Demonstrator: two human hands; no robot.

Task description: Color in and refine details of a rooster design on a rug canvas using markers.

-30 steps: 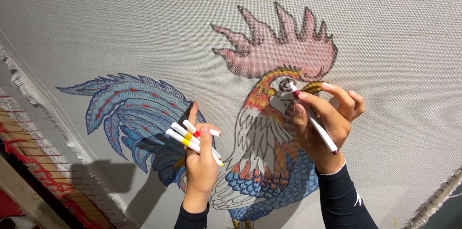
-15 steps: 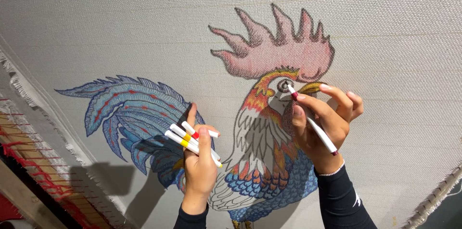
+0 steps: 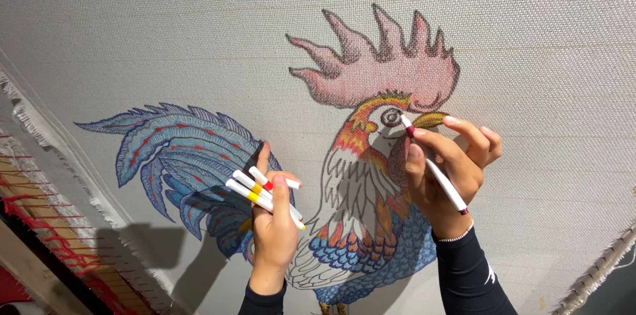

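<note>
At the far left a frayed cloth edge (image 3: 40, 149) runs beside red threads (image 3: 40, 222). On the pale canvas (image 3: 165, 37), the blue tail feathers (image 3: 172, 156) of a drawn rooster (image 3: 371, 176) spread out. The left hand (image 3: 273, 229) is clenched around three white markers (image 3: 262, 192), resting against the canvas. Further right, the right hand (image 3: 450, 169) grips a white pen (image 3: 434, 166), its dark red tip touching the rooster's face beside the eye.

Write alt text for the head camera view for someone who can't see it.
The right hand presses a white marker to a rooster drawing on pale woven canvas, its tip beside the eye near the yellow beak. The left hand rests on the canvas near the blue tail, holding spare markers with red and yellow bands.
</note>
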